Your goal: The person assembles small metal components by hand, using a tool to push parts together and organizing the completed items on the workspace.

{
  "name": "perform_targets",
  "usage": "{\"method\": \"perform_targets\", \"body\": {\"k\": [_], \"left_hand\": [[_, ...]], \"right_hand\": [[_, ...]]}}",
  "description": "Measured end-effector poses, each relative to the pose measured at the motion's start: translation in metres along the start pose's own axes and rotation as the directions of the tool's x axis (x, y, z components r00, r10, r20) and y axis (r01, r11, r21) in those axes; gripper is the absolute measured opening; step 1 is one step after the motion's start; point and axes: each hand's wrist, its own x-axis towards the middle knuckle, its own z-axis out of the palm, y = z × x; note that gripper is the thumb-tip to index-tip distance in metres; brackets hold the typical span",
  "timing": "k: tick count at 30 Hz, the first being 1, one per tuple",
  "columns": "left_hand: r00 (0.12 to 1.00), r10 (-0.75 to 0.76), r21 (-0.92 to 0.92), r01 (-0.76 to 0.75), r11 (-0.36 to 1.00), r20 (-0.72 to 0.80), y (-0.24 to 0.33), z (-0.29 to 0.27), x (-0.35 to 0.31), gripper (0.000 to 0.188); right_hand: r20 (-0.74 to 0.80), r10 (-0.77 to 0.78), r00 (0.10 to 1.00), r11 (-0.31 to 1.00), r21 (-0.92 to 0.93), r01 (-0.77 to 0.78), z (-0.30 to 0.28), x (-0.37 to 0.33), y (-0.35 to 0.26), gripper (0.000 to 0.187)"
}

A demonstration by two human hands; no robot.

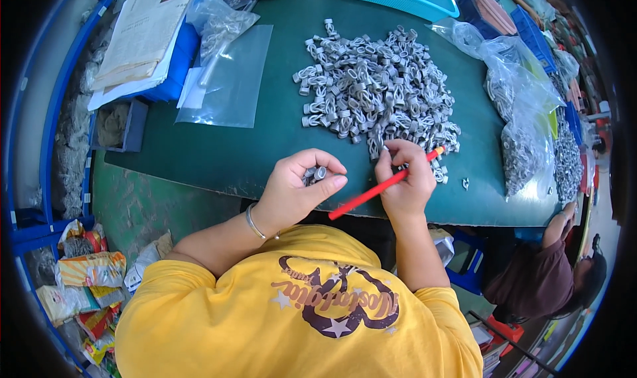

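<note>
1. Parts [378, 86] lie heaped on the table [179, 156].
2. Left hand [292, 182] curls around several more.
3. Right hand [408, 182], beside the heaped ones, grips a pen [368, 197]; I cannot tell whether it pinches one.

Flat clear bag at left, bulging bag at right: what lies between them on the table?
In the head view, a pile of grey parts, with bare table on either side.
</note>
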Motion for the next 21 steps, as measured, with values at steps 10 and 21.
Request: {"method": "perform_targets", "body": {"k": [10,21], "left_hand": [[0.984,0.177,0.173,-0.179,0.969,0.025,-0.007,0.005,0.0,0.026],[0.931,0.357,0.227,-0.364,0.903,0.075,-0.003,0.007,-0.001,0.024]], "right_hand": [[0.478,0.524,0.704,0.202,0.734,-0.649,-0.026,-0.007,-0.024,0.019],[0.431,0.364,0.826,0.273,0.798,-0.537,-0.014,-0.028,-0.016,0.028]]}}
